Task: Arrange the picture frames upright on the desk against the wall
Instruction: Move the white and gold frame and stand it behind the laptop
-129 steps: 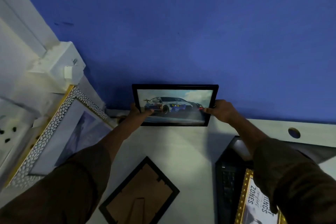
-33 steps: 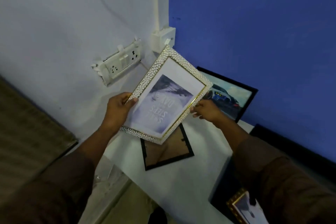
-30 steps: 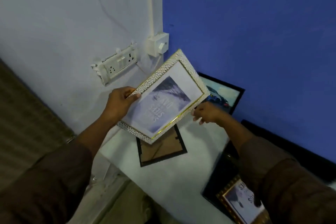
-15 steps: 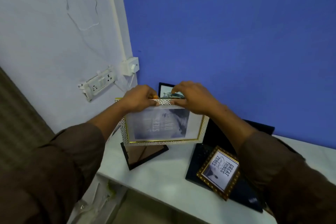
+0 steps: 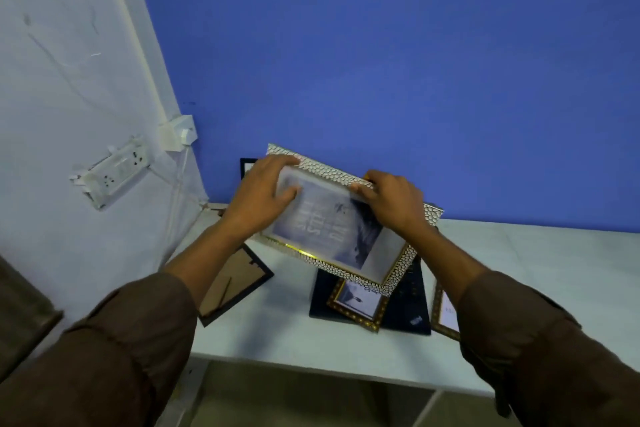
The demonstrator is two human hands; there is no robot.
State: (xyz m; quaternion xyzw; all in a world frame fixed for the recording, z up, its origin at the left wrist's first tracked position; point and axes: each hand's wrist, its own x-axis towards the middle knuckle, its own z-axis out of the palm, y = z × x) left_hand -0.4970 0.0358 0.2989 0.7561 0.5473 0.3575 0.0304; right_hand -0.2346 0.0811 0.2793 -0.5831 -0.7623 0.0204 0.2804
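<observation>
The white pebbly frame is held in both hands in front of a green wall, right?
Not quite. The head view shows both hands, left hand and right hand, holding the white pebbly frame, but the wall behind it is blue, not green.

Corner of a room, blue and white walls.
A socket strip (image 5: 112, 172) hangs askew on the white wall (image 5: 69, 80), a small white box (image 5: 177, 132) beside it at the corner; a cord (image 5: 176, 191) drops below. The blue wall (image 5: 381, 62) is bare.
</observation>
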